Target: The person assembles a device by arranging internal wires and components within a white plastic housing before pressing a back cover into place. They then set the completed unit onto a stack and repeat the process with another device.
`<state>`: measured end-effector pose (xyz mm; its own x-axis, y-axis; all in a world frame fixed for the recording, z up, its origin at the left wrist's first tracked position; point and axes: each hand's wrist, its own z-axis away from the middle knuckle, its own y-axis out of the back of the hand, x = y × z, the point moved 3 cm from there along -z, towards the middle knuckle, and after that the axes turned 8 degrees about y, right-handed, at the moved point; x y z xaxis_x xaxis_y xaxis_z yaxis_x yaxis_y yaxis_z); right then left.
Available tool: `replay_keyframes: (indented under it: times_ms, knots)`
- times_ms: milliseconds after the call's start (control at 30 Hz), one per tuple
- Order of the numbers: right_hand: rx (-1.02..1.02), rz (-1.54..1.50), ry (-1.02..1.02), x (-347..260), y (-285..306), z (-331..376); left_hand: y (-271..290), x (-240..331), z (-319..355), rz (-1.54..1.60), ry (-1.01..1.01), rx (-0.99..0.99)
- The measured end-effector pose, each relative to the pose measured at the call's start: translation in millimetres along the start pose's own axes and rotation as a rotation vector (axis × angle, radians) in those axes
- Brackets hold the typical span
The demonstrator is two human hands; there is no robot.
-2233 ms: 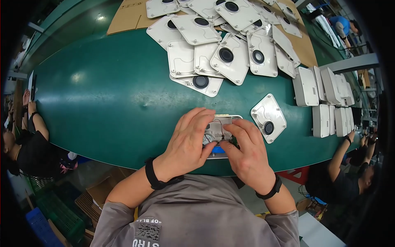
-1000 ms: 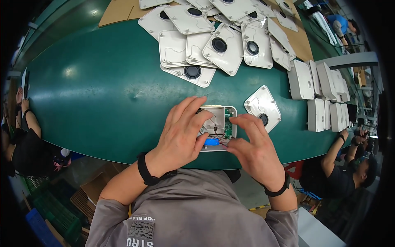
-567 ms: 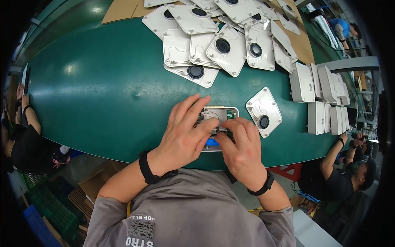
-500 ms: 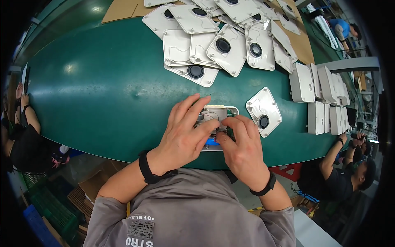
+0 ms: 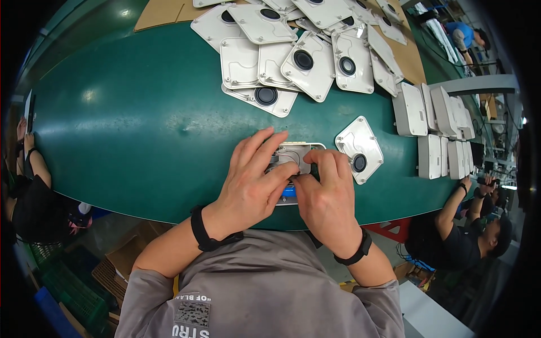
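Note:
A small white plastic housing (image 5: 304, 146) lies face up on the table in front of me, with thin wires and a blue cylindrical battery (image 5: 289, 192) inside. My left hand (image 5: 248, 180) wraps its left side, fingers stretched toward the far edge and thumb reaching into the middle. From the right, my right hand (image 5: 329, 188) bends over the housing with its fingers pinched together inside, just beyond the battery. Whatever lies between those fingertips is hidden. Both hands cover much of the interior.
To the right lies a white cover (image 5: 360, 147) with a round black speaker. Many similar covers (image 5: 307, 65) are piled on cardboard (image 5: 159, 14) at the far side. White housings (image 5: 431, 155) stand in rows at far right. Other people sit at both table ends.
My right hand has shifted slightly left, its fingertips drawn closer together over the housing. My left hand stays in place. The green circuit board at the right side is now mostly covered.

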<state>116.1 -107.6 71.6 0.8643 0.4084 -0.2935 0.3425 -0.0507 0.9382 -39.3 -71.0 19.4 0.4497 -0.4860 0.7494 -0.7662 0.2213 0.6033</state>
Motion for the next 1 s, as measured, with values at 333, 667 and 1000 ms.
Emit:
replay_keyframes:
  times_ms: [333, 667, 1000]
  knots:
    - [0.144, -0.065, -0.074, 8.0, 7.3, 15.7, 3.0, 0.2, 0.4, -0.013, -0.023, -0.026]
    - [0.052, 0.024, -0.099, -7.8, 3.4, 8.4, 2.9, -1.5, -0.5, -0.015, -0.035, -0.023]
    - [0.192, -0.074, -0.151, 0.9, -3.9, 8.3, 0.3, -3.3, 2.5, 0.009, -0.059, -0.002]
